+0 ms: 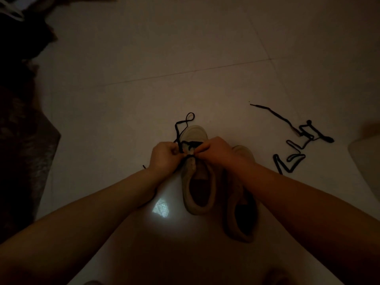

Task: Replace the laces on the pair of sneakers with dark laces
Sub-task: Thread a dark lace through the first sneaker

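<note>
My left hand (163,155) and right hand (216,150) pinch the thin dark lace (181,128) over the pale low-top sneaker (197,173); I advise even tension, untwisted.

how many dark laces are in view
2. One dark flat lace is being threaded through the left pale sneaker by both hands; the other dark lace lies loose on the pale tiled floor to the right.

A pale tiled floor (185,48) with 1 bright reflection (160,209); a dark furry rug (22,140) lies along its left edge.
</note>
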`<action>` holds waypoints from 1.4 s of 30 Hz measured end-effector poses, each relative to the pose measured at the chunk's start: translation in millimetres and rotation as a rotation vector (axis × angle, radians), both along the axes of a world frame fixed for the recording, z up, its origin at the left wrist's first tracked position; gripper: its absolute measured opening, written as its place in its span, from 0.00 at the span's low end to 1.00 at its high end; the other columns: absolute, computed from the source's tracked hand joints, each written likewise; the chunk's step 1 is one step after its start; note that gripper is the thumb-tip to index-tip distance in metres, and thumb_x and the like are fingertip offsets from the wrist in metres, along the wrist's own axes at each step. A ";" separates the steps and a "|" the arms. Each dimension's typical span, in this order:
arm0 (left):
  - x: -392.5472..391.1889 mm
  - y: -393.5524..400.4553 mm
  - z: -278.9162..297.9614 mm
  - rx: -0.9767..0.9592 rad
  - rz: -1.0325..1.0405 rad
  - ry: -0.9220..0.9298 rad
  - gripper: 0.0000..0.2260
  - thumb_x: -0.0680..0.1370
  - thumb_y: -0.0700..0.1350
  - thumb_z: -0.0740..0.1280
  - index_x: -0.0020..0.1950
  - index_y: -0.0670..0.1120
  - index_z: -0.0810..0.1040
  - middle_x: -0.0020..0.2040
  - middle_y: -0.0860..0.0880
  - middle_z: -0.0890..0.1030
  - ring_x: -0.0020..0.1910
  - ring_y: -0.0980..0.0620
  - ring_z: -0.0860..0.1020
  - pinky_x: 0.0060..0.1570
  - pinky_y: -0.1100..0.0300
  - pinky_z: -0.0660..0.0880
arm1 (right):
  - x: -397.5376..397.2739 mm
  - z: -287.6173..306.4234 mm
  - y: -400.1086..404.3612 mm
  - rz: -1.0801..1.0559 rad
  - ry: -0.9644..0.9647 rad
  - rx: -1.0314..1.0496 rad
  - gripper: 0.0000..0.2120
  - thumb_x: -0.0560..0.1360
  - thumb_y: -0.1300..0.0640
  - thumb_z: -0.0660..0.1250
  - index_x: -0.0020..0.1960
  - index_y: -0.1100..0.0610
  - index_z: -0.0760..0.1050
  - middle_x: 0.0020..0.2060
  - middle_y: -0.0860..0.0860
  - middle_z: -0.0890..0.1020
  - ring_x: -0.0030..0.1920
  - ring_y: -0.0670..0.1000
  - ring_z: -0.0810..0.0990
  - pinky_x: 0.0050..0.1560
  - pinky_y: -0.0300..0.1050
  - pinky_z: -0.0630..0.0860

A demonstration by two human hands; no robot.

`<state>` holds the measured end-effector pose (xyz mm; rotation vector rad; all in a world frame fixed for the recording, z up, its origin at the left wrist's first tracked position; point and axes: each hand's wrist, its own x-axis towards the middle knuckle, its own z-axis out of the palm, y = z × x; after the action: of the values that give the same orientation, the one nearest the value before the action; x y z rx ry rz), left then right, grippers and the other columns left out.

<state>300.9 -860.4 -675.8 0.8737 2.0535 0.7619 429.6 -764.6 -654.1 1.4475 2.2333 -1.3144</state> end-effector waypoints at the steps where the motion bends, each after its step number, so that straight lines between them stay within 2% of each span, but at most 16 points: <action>1: -0.3 1.8 3.0 -0.002 -0.056 0.029 0.10 0.71 0.39 0.72 0.35 0.34 0.77 0.31 0.43 0.74 0.32 0.51 0.72 0.32 0.66 0.66 | -0.6 -0.2 -1.3 -0.021 0.019 -0.033 0.11 0.71 0.60 0.71 0.53 0.56 0.82 0.52 0.53 0.83 0.54 0.52 0.79 0.57 0.43 0.74; 5: 4.1 2.0 -2.0 0.001 0.002 -0.031 0.15 0.71 0.38 0.73 0.28 0.42 0.71 0.29 0.44 0.73 0.31 0.51 0.71 0.34 0.60 0.67 | -3.5 -6.2 -7.3 0.004 0.005 -0.020 0.11 0.71 0.59 0.71 0.53 0.54 0.83 0.51 0.53 0.83 0.52 0.53 0.80 0.55 0.46 0.76; 9: 9.9 -3.1 -3.3 0.018 0.174 -0.216 0.16 0.71 0.36 0.73 0.27 0.45 0.71 0.26 0.49 0.72 0.23 0.61 0.71 0.25 0.71 0.67 | -4.3 -9.4 -11.2 0.009 -0.019 0.060 0.08 0.73 0.56 0.69 0.51 0.53 0.83 0.50 0.52 0.84 0.50 0.53 0.81 0.52 0.47 0.77; 13: 17.1 -4.1 1.1 0.043 0.329 -0.432 0.12 0.71 0.40 0.74 0.34 0.40 0.73 0.32 0.44 0.75 0.32 0.52 0.75 0.29 0.67 0.73 | -6.2 -9.0 -18.5 0.096 -0.053 0.139 0.09 0.76 0.57 0.64 0.53 0.54 0.81 0.51 0.54 0.81 0.50 0.55 0.79 0.46 0.44 0.73; 16: 22.9 -2.5 -2.6 0.019 0.298 -0.385 0.13 0.71 0.45 0.74 0.38 0.44 0.71 0.37 0.44 0.76 0.37 0.49 0.75 0.39 0.56 0.74 | -10.0 -6.1 -23.8 0.161 -0.124 0.191 0.09 0.77 0.59 0.62 0.55 0.58 0.76 0.57 0.57 0.72 0.54 0.57 0.74 0.52 0.47 0.73; 21: 17.5 -2.8 -3.5 0.026 0.217 -0.232 0.10 0.74 0.43 0.70 0.37 0.47 0.70 0.33 0.49 0.74 0.34 0.53 0.74 0.37 0.59 0.72 | -3.2 17.6 -11.0 0.037 -0.102 0.156 0.07 0.76 0.64 0.62 0.53 0.64 0.74 0.57 0.58 0.70 0.54 0.58 0.75 0.54 0.47 0.74; 24: 16.1 -2.8 -5.9 0.028 0.206 -0.216 0.10 0.75 0.42 0.69 0.38 0.46 0.71 0.33 0.49 0.73 0.35 0.52 0.73 0.38 0.59 0.71 | 17.7 26.6 7.9 -0.302 0.090 -0.080 0.04 0.77 0.66 0.62 0.44 0.63 0.75 0.50 0.60 0.77 0.57 0.59 0.77 0.55 0.51 0.77; 27: 19.7 -0.7 -9.3 0.022 0.211 -0.212 0.12 0.75 0.43 0.69 0.35 0.45 0.68 0.32 0.48 0.72 0.34 0.50 0.72 0.38 0.58 0.69 | 30.9 30.5 14.6 -0.673 0.409 -0.432 0.09 0.81 0.61 0.55 0.45 0.60 0.71 0.56 0.60 0.78 0.60 0.56 0.77 0.52 0.44 0.75; 30: 22.3 1.2 -11.4 0.033 0.239 -0.198 0.14 0.74 0.43 0.70 0.33 0.46 0.67 0.32 0.47 0.72 0.34 0.50 0.72 0.38 0.57 0.69 | 22.7 30.0 3.4 -0.765 0.635 -0.722 0.15 0.82 0.64 0.48 0.40 0.61 0.68 0.39 0.57 0.78 0.42 0.53 0.77 0.47 0.43 0.74; 32: 23.0 0.9 -11.1 0.046 0.248 -0.182 0.12 0.74 0.42 0.69 0.35 0.45 0.68 0.33 0.48 0.71 0.34 0.50 0.71 0.37 0.58 0.68 | 15.2 31.0 1.2 -0.858 0.632 -0.767 0.14 0.80 0.66 0.49 0.37 0.57 0.64 0.26 0.52 0.68 0.28 0.48 0.67 0.33 0.40 0.69; 33: 22.9 0.1 -10.6 0.054 0.247 -0.175 0.11 0.74 0.42 0.69 0.36 0.44 0.68 0.33 0.48 0.71 0.34 0.51 0.70 0.37 0.58 0.68 | 15.2 31.3 4.0 -0.842 0.595 -0.700 0.14 0.80 0.65 0.50 0.36 0.56 0.62 0.22 0.49 0.66 0.24 0.47 0.64 0.27 0.38 0.65; 35: 22.0 -1.0 -10.0 0.065 0.256 -0.169 0.10 0.75 0.41 0.68 0.37 0.45 0.68 0.33 0.49 0.71 0.32 0.53 0.69 0.33 0.61 0.66 | 28.8 32.7 18.6 -0.586 0.392 -0.305 0.11 0.80 0.60 0.55 0.39 0.56 0.66 0.23 0.45 0.70 0.26 0.46 0.66 0.24 0.35 0.63; 37: 21.1 -1.5 -9.2 0.068 0.263 -0.163 0.11 0.75 0.41 0.68 0.36 0.46 0.68 0.33 0.50 0.71 0.32 0.54 0.69 0.32 0.63 0.66 | 51.9 36.7 33.3 -0.170 0.093 0.144 0.09 0.78 0.48 0.62 0.47 0.54 0.73 0.34 0.45 0.75 0.34 0.45 0.72 0.32 0.36 0.68; 38: 20.7 -1.3 -9.2 0.065 0.262 -0.153 0.11 0.75 0.42 0.68 0.36 0.46 0.67 0.33 0.49 0.71 0.33 0.53 0.69 0.32 0.62 0.66 | 62.2 38.2 37.7 0.022 -0.055 0.253 0.12 0.76 0.44 0.63 0.49 0.52 0.75 0.38 0.46 0.77 0.39 0.46 0.75 0.37 0.38 0.69; 40: 20.7 -0.2 -9.6 0.049 0.252 -0.135 0.14 0.75 0.42 0.68 0.34 0.46 0.65 0.32 0.48 0.69 0.34 0.51 0.68 0.33 0.60 0.65 | 75.7 34.6 38.0 0.316 -0.277 0.321 0.14 0.75 0.42 0.64 0.54 0.50 0.79 0.47 0.48 0.79 0.48 0.49 0.77 0.45 0.41 0.71; 42: 21.1 1.1 -10.1 0.041 0.251 -0.140 0.14 0.75 0.42 0.68 0.34 0.46 0.64 0.33 0.47 0.69 0.35 0.49 0.68 0.34 0.58 0.65 | 78.9 26.7 30.0 0.417 -0.280 0.299 0.12 0.77 0.46 0.62 0.55 0.50 0.79 0.52 0.48 0.80 0.53 0.50 0.77 0.49 0.43 0.72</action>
<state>322.0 -859.4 -685.9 0.5718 2.0499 0.9754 508.5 -734.6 -627.4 1.0725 2.4272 -0.6328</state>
